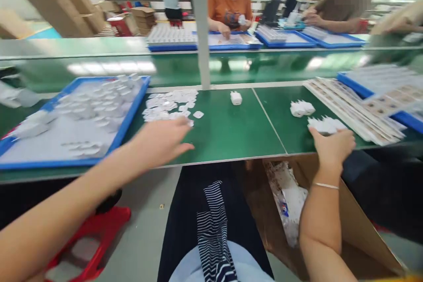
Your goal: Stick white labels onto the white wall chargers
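Note:
My left hand [161, 141] reaches over the near edge of a scattered pile of small flat white pieces [172, 102]. Its thumb stands apart from the fingers, and nothing shows in its grasp, though motion blurs it. At the right, my right hand [334, 143] is closed around a row of white plug adapters [325, 124], with their pins pointing up. Just behind that row is a small group of white adapters [302, 108]. A single white adapter [236, 98] stands upright on the green table [224, 136], between my hands.
At the left, a blue-rimmed tray [127, 119] holds many white parts. Stacked long white strips [360, 110] and another blue tray [353, 84] lie at the right. An open cardboard box [357, 211] sits below the table edge. Across the line, people work beside blue trays [287, 39].

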Available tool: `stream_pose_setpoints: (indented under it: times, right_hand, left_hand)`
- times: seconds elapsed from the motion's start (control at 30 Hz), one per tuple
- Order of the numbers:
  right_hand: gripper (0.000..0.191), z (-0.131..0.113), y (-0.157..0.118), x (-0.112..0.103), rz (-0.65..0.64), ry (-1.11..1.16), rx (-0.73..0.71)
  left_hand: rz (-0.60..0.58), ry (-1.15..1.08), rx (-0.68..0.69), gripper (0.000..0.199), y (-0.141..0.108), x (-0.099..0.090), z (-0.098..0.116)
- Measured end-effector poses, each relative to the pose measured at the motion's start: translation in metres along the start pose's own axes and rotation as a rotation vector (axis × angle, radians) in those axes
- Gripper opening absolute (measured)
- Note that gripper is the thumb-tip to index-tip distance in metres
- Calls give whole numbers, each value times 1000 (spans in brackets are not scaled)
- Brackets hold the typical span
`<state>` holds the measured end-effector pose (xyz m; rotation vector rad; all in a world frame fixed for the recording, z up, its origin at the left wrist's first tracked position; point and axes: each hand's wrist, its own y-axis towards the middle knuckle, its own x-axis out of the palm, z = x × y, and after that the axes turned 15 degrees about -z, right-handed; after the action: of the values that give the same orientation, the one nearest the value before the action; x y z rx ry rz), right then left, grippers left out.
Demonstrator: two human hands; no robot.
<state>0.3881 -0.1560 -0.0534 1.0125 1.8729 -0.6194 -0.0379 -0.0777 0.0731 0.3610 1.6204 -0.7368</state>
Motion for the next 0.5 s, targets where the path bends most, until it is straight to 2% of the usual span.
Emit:
stream_pose_setpoints:
  times: [0.07,0.1,0.2,0.3,0.37,0.4,0.47,0.5]
  right_hand:
    - [77,-3,-7,1,-16,27,15]
    - [79,-7,-11,1,-22,32,4]
    - [75,-40,-35,4,-169,-28,-107]
    - [71,-98,-80,5,-428,-91,-379]
    - [67,-142,-110,6,-560,-78,-688]
    - [64,-164,-123,6,-597,-67,-793]
    - [57,-201,-141,5,-650,-69,-942]
    - [57,-216,-146,5,-673,-69,-969]
  left_hand:
    - [-77,129,105,33,-13,11,11]
    - [-66,167,131,31,-11,18,20]
    - [112,235,151,43,11,44,45]
    - [277,302,172,51,29,61,56]
    - [329,290,141,54,37,63,50]
    - [342,254,118,56,42,61,42]
    - [345,115,97,57,53,57,19]
    - [338,32,102,54,60,55,6]
